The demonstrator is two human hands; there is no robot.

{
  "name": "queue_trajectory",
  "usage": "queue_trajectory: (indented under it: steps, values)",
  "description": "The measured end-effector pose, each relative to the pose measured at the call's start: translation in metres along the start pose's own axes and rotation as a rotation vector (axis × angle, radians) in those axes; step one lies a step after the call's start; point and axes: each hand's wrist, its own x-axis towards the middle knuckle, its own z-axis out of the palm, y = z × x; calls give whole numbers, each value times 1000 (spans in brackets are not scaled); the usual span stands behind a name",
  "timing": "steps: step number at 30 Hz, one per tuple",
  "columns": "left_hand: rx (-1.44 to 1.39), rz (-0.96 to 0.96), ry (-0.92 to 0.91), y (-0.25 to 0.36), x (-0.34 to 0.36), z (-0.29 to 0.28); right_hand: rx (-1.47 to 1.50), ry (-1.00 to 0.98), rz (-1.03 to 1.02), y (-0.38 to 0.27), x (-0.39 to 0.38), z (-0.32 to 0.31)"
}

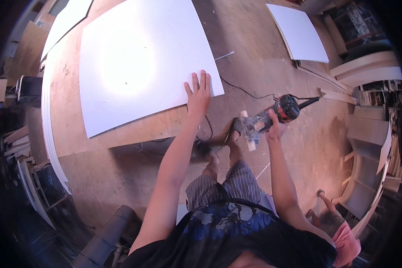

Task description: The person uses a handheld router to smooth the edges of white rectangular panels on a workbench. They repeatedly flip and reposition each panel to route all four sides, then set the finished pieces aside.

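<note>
A large white board (165, 40) lies on a plywood panel (134, 138) in front of me and to the left. My left hand (198, 96) rests flat near the board's right corner, fingers spread and holding nothing. Off the board's right side, my right hand (277, 129) grips a black and red trim router (286, 108) above the floor. The router's base end points left and has pale wood pieces (251, 145) on it. Its bit cannot be made out.
A black cord (243, 92) trails across the floor near my feet. Another white panel (299, 35) lies at the far right. Curved wooden parts (366, 134) stand along the right. At lower right is a person in a pink shirt (346, 245). A dark roll (105, 236) lies lower left.
</note>
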Motion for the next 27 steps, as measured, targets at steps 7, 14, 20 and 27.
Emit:
queue_trajectory:
  steps: [7, 14, 20, 27]
  values:
    - [-40, 59, -186, -7, -48, -16, 38, -197, -158, -7, -35, 44]
    - [-434, -152, -365, -76, -34, -28, -67, -210, -213, 6, -67, 78]
    - [-283, -379, -158, -124, 21, -3, -367, -303, -262, 33, -89, 95]
    - [-189, -441, -57, -136, 50, 15, -543, -426, -360, 51, -95, 100]
